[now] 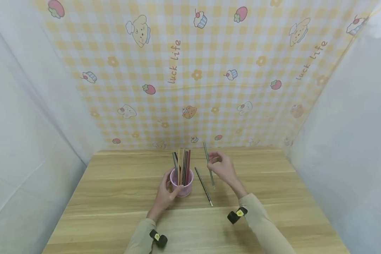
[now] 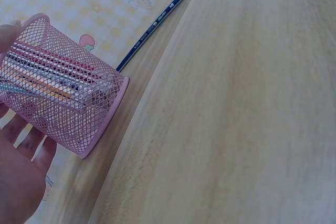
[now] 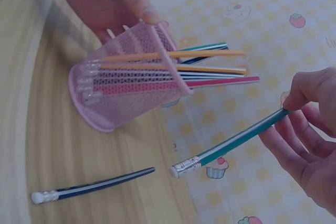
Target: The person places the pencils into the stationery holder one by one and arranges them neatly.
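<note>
A pink mesh pencil cup stands on the table with several pencils upright in it, their eraser ends down. My left hand grips the cup from the left, thumb near the rim and fingers around the far side. In the right wrist view, my right hand pinches a green pencil near its upper end, eraser pointing down, to the right of the cup and apart from it. Between the cup and my right hand, a dark blue pencil with a white eraser lies on the table.
The wood-grain table backs onto a yellow checked cloth with cartoon prints. Pale wall sheets close off the left and right sides. Each sleeve carries a small black wrist camera.
</note>
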`<move>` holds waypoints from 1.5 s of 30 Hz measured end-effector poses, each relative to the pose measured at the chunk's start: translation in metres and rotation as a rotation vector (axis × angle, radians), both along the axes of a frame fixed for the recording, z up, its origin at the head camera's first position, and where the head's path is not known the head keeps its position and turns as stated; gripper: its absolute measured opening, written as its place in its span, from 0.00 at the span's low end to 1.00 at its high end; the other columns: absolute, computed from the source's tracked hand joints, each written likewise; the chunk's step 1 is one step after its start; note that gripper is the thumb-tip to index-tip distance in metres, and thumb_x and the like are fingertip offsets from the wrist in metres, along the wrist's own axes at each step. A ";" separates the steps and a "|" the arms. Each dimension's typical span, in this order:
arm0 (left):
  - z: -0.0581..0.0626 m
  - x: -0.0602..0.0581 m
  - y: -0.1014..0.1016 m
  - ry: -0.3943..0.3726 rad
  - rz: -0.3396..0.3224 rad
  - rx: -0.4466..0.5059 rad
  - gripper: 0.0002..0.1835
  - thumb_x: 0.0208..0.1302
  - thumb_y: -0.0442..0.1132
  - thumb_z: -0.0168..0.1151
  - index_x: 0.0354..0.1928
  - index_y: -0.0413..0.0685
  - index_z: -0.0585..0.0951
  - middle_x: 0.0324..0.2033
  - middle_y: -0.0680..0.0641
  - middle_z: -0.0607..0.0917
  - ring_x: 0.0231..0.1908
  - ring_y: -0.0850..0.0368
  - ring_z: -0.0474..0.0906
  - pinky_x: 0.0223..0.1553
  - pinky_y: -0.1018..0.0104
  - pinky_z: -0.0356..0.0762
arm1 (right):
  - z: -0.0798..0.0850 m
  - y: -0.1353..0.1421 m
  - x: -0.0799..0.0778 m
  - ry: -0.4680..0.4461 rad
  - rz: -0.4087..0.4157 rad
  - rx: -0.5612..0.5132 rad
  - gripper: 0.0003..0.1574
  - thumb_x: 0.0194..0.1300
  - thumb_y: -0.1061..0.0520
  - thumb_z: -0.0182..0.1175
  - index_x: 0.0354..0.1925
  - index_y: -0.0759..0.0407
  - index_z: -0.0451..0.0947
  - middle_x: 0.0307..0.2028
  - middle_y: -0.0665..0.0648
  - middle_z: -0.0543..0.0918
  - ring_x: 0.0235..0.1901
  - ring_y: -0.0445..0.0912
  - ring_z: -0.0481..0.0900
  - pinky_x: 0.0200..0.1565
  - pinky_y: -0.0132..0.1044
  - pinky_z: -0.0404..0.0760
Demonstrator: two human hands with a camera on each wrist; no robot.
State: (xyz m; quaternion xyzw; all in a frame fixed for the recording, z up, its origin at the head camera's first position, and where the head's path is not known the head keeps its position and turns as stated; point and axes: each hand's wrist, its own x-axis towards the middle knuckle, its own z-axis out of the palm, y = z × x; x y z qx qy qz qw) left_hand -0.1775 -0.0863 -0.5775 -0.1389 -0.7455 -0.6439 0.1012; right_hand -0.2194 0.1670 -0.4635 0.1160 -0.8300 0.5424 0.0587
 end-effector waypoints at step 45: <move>0.026 0.012 0.001 0.014 -0.027 0.013 0.41 0.60 0.29 0.70 0.72 0.29 0.61 0.64 0.26 0.73 0.63 0.25 0.71 0.65 0.27 0.68 | 0.044 -0.083 0.010 0.259 0.048 -0.260 0.13 0.57 0.78 0.61 0.43 0.80 0.74 0.40 0.75 0.81 0.38 0.54 0.82 0.43 0.32 0.87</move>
